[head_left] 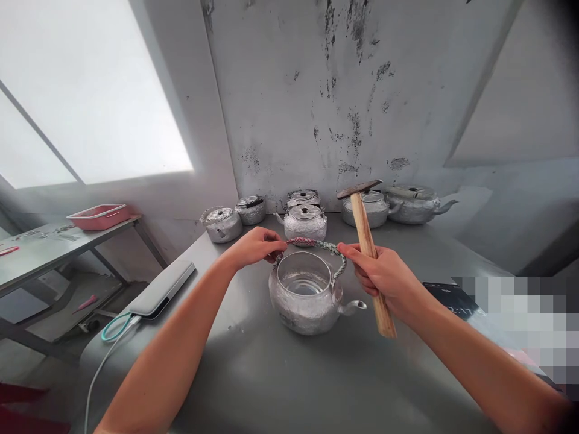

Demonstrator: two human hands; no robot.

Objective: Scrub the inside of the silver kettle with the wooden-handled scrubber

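An open silver kettle [298, 307] without its lid stands on the grey table, spout toward the right. Its arched handle [304, 242] is wrapped in red and green cord. My left hand [257, 246] pinches the handle's left side, fingers closed. In my right hand [384, 274] is a hammer [364, 226], held by its wooden shaft with the metal head up. The right index finger and thumb reach to the handle's right side, at or very near the green cord.
Several lidded silver kettles [306, 224] line the back of the table [325, 380] by the stained wall. A power bank [163, 290] with a cable lies left. A dark tablet or phone [452, 298] lies right. A pink basket [99, 218] sits on a side table.
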